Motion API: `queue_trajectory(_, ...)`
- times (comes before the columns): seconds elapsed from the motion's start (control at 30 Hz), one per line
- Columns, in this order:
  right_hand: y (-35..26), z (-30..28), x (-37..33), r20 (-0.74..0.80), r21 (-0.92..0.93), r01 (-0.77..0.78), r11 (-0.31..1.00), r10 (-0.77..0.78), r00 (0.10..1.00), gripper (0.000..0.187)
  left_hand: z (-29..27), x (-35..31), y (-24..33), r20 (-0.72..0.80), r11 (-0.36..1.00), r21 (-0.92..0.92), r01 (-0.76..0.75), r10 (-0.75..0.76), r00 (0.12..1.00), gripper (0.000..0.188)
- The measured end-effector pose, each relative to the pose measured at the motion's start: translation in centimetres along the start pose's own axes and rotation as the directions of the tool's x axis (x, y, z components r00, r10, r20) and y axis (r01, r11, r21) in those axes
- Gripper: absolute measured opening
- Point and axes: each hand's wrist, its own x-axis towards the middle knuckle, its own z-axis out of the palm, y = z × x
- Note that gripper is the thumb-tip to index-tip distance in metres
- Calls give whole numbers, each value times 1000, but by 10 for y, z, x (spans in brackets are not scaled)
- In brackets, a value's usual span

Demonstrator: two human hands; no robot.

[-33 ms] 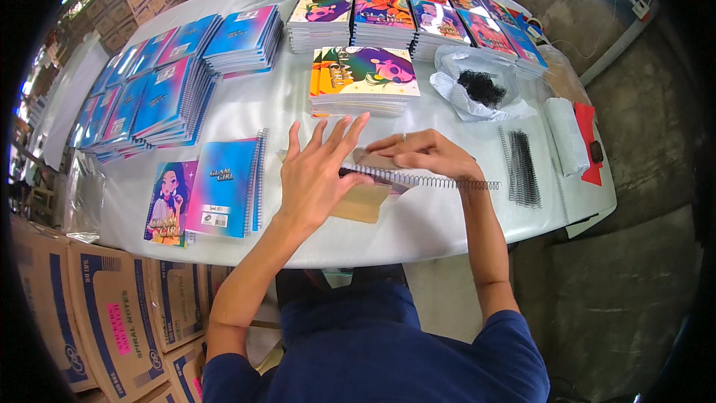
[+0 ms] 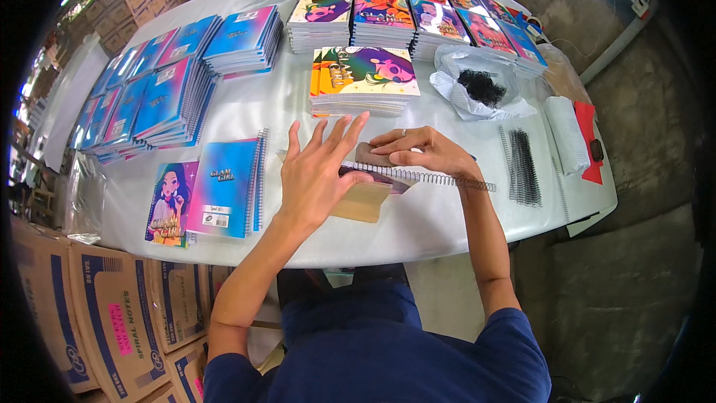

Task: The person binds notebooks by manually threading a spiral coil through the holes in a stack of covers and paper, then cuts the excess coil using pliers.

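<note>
In front of me a notebook point(image 2: 358, 204) with a brown board face lies tilted on the table, a dark wire spiral coil point(image 2: 429, 177) running along its edge. The coil's free end sticks out to the right, past my right wrist. My left hand point(image 2: 321, 163) is open over the notebook's left part, fingers spread upward and thumb lying by the coil. My right hand point(image 2: 426, 151) rests over a grey-brown cover point(image 2: 369, 155) just beyond the coil. Its fingers reach left, loosely bent, with the thumb apart from them. Part of the notebook is hidden under both hands.
A stack of notebooks point(image 2: 365, 82) lies just beyond my hands, taller stacks point(image 2: 384, 15) behind it. Blue notebook stacks point(image 2: 171, 97) and finished notebooks point(image 2: 224, 186) are at left. Loose coils point(image 2: 520, 168) and a bag of black scraps point(image 2: 481, 89) are at right. Cartons point(image 2: 115, 313) stand lower left.
The coil's free end has shifted slightly left. My right hand's fingers have drawn back a little and bent more, showing more of the grey-brown cover. My left hand stays in place.
</note>
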Motion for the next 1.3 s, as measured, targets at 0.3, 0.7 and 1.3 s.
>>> queue_trajectory(0.3, 13, 3, 16, 31, 277, 171, 946, -186, 982, 45, -6, -6, -16, -20, 997, 47, 58, -57, 998, 101)
queue_trajectory(0.7, 8, 11, 30, 14, -7, 23, 1000, -23, 1000, 49, -17, -13, -31, -83, 875, -414, 251, -311, 947, 110)
queue_trajectory(1.3, 11, 13, 54, 100, 176, 215, 961, -235, 967, 52, 12, -34, -73, 184, 303, -875, 377, -513, 838, 107)
